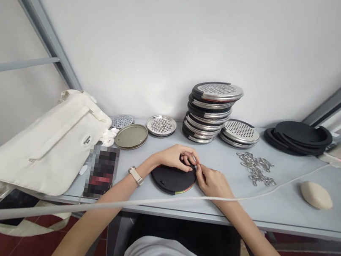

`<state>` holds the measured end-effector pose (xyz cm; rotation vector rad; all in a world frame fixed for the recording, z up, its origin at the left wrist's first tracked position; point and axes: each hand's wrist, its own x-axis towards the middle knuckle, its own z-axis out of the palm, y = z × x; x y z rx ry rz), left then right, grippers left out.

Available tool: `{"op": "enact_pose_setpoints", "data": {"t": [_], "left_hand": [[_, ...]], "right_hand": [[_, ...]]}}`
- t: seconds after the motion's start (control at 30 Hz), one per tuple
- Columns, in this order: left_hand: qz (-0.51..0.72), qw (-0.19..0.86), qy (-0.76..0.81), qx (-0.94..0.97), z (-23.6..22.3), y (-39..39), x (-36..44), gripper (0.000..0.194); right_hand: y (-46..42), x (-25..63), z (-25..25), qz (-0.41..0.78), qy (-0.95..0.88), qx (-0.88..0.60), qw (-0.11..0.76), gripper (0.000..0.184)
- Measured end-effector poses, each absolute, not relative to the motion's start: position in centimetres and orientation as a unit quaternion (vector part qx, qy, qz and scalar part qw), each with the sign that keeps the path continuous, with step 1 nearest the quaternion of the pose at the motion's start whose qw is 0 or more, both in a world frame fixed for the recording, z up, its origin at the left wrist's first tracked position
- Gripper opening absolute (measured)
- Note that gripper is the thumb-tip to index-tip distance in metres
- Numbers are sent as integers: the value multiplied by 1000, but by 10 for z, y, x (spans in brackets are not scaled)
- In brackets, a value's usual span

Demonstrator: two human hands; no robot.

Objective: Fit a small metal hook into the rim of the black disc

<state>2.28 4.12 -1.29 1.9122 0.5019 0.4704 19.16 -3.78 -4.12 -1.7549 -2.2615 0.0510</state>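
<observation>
A black round disc (172, 179) lies on the grey table near its front edge. My left hand (175, 156) rests on the disc's far rim with fingers curled. My right hand (212, 181) pinches at the disc's right rim, fingertips meeting those of the left around a small metal piece (196, 166) too small to name. A pile of metal clips (256, 168) lies to the right of my hands.
A stack of perforated steel discs (209, 111) stands behind, a lower stack (240, 133) beside it, loose lids (131, 136) to the left. Black discs (299, 138) lie at far right. Also a cream bag (49, 144), a white cable (153, 202), a pale oval block (316, 195).
</observation>
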Motion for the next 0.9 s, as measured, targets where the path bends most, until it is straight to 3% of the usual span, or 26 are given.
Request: {"op": "enact_pose_setpoints", "data": {"t": [0.4,0.9], "left_hand": [[181,467,221,837,-11,42,23,38],[194,464,225,835,-11,40,22,38]], "right_hand": [[-36,187,-39,16,-776,-616,133,40],[-36,187,-37,13,-771,-624,124,43]]}}
